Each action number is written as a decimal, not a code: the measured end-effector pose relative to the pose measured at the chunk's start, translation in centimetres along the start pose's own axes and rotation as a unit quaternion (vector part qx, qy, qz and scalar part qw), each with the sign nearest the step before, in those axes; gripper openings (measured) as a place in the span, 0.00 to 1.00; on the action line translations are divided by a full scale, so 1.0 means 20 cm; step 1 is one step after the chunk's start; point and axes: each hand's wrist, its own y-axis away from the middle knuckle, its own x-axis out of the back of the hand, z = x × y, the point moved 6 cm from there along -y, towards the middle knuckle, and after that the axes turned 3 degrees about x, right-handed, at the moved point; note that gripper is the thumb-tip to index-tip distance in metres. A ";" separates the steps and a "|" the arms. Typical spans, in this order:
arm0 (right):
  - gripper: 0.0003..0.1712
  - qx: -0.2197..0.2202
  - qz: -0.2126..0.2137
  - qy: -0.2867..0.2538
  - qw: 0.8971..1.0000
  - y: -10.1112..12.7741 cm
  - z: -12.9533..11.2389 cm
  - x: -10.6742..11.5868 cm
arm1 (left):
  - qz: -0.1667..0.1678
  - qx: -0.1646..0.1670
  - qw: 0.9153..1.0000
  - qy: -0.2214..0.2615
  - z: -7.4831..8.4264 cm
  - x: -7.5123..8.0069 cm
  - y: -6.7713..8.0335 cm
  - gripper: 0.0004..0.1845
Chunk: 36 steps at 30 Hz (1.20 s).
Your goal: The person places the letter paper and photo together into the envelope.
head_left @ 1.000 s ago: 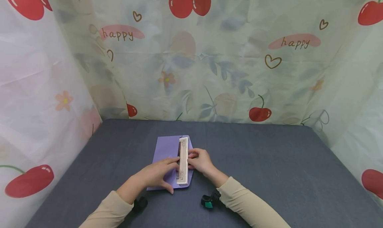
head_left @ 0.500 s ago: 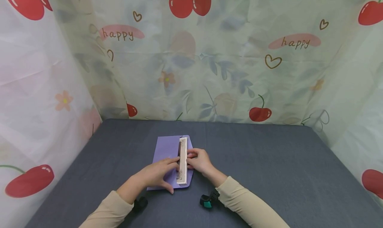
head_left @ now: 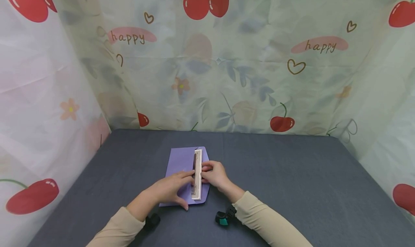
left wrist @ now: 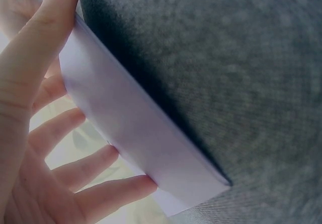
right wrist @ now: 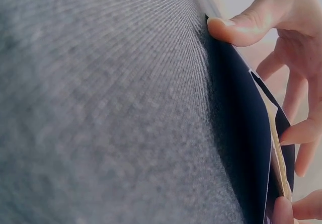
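A purple envelope (head_left: pixel 180 163) lies flat on the grey table (head_left: pixel 285 175). A long cream card (head_left: pixel 197 175) sticks out of its right side as a narrow strip. My left hand (head_left: pixel 175 187) rests on the envelope with fingers straight, fingertips by the card and thumb at the near edge. My right hand (head_left: pixel 209 173) pinches the card's right edge with curled fingers. In the left wrist view the envelope (left wrist: pixel 146 138) lies between the thumb and spread fingers of my left hand (left wrist: pixel 45 148). In the right wrist view my right hand (right wrist: pixel 287 43) touches the envelope (right wrist: pixel 241 148) and the card's edge (right wrist: pixel 279 166).
Cherry-print curtains (head_left: pixel 227 59) close off the table at the back and on both sides. A black and teal wrist camera (head_left: pixel 223 218) sits under my right sleeve, another (head_left: pixel 151 220) under the left. Bare grey cloth stretches to the right of the envelope.
The visible strip of card has grown narrower as my right hand slid it leftward into the envelope. My left hand has stayed in place.
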 end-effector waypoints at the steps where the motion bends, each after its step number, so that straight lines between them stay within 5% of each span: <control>1: 0.20 -0.002 0.000 0.000 1.000 0.00 0.00 0.00 | 0.001 -0.001 1.000 0.000 0.00 0.00 0.00 0.33; 36: 0.20 -0.008 -0.005 0.007 1.000 -0.01 0.01 -0.03 | -0.008 0.008 1.000 0.004 -0.01 0.00 0.00 0.33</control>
